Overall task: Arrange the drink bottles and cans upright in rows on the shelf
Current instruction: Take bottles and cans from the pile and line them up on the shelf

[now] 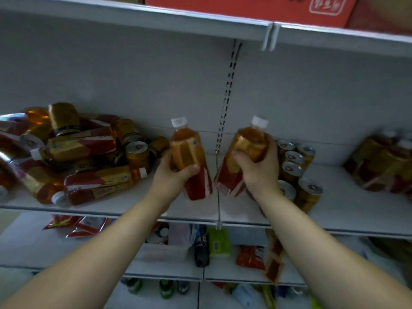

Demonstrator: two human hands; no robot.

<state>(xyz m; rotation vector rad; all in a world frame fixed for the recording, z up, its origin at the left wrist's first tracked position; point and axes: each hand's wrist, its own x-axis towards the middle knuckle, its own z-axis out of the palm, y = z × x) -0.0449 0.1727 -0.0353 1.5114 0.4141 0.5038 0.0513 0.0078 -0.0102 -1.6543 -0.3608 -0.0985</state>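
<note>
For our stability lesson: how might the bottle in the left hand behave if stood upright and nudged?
Probably tippy: the bottle is tall and narrow. Likely heavyish, as it looks full. It looks glossy, so may slip in the left hand.

red-and-gold amber bottles (189, 161), grey shelf (124, 204)
</note>
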